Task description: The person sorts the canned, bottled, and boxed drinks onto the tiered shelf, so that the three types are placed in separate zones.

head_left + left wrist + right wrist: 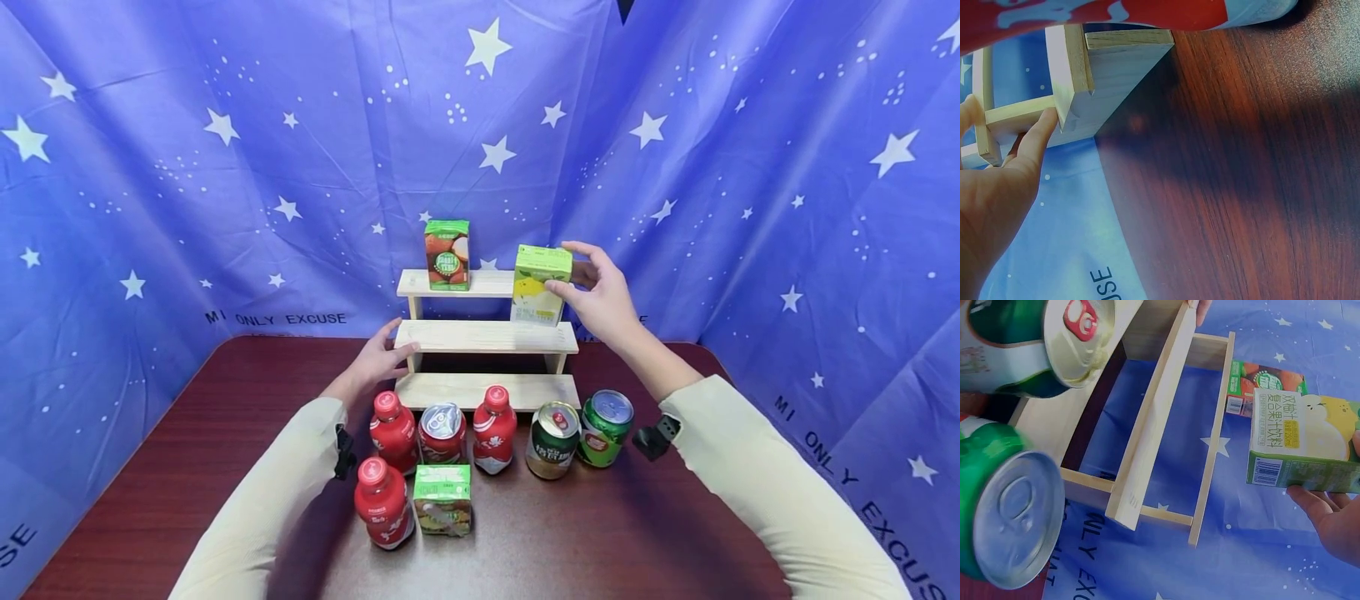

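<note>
In my right hand (603, 304), the fingers pinch the yellow-green carton (528, 292), held above the top tier near its right end on the wooden stand (487, 336). My left hand (372, 364), fingers apart, touches the stand's left edge. A red-brown carton (447, 256) stands near the top tier's left end; a green can (602, 437) stands on the table (600, 542) by the bottom tier's right corner.

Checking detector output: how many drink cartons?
3: a red-fruit carton on the top shelf, a yellow-fruit carton in the right hand, a front carton on the table. None appears hidden.
</note>
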Tool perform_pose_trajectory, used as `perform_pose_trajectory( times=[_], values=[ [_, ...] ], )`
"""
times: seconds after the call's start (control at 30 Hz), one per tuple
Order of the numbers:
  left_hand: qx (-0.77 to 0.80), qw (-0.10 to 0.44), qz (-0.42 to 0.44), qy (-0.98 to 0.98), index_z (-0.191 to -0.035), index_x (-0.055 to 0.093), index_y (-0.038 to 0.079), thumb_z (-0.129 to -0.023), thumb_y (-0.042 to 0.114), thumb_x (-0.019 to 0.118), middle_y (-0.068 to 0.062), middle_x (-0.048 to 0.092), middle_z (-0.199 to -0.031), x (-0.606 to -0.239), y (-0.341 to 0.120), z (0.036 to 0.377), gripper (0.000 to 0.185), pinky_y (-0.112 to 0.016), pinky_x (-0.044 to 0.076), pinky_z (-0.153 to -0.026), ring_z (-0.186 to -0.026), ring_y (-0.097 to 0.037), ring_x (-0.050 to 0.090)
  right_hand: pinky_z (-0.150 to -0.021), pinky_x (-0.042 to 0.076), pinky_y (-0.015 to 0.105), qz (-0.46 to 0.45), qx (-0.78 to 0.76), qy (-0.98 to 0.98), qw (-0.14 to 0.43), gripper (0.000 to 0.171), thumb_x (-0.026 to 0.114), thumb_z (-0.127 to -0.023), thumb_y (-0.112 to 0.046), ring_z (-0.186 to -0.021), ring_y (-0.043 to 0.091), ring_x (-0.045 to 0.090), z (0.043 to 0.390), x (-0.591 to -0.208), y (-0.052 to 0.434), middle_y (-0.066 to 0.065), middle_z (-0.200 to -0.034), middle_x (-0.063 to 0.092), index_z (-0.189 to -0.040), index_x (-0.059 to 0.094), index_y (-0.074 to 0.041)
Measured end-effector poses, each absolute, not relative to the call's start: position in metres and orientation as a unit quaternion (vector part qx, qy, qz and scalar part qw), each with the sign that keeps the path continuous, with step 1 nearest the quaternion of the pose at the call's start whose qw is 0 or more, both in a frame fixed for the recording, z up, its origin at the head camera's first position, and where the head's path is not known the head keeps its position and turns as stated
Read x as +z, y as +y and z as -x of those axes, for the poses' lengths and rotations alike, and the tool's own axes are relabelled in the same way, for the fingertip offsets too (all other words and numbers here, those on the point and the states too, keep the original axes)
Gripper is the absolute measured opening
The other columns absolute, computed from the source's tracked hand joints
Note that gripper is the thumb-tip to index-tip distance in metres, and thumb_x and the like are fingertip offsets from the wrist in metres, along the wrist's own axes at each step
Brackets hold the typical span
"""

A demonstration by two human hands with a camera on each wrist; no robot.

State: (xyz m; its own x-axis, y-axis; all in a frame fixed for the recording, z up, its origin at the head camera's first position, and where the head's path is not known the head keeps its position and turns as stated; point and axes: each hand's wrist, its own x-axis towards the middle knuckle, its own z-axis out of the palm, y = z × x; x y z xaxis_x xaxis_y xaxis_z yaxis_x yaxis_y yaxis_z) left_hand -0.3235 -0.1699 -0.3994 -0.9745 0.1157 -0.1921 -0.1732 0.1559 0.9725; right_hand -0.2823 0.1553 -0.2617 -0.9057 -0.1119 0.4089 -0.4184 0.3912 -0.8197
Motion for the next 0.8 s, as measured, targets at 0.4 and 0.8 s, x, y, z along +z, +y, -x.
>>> perform_pose_trajectory(
  times=[0.4, 0.8],
  values=[
    [0.655, 0.112, 0.018, 0.747, -0.152, 0.006, 0.017, -0.095, 0.013, 0.054, -0.03, 0.031, -0.142, -0.395, -0.168, 0.318, 0.075, -0.051, 0.046, -0.099, -0.132, -0.04, 0.037, -0.087, 0.055, 0.029, -0.134, 0.555, -0.806, 0.156, 0.057, 0.067, -0.086, -0.008, -0.107, 0.025, 0.06, 0.308, -0.255, 0.14, 0.018, -0.12, 0.059, -0.136, 0.042, -0.013],
    [0.652, 0.111, 0.019, 0.75, -0.152, 0.006, 0.018, -0.095, 0.013, 0.053, -0.029, 0.031, -0.142, -0.397, -0.169, 0.322, 0.075, -0.049, 0.048, -0.097, -0.13, -0.04, 0.039, -0.098, 0.051, 0.037, -0.11, 0.591, -0.788, 0.137, 0.059, 0.064, -0.087, -0.005, -0.115, 0.028, 0.057, 0.333, -0.25, 0.13, 0.018, -0.127, 0.055, -0.139, 0.039, -0.011]
  ],
)
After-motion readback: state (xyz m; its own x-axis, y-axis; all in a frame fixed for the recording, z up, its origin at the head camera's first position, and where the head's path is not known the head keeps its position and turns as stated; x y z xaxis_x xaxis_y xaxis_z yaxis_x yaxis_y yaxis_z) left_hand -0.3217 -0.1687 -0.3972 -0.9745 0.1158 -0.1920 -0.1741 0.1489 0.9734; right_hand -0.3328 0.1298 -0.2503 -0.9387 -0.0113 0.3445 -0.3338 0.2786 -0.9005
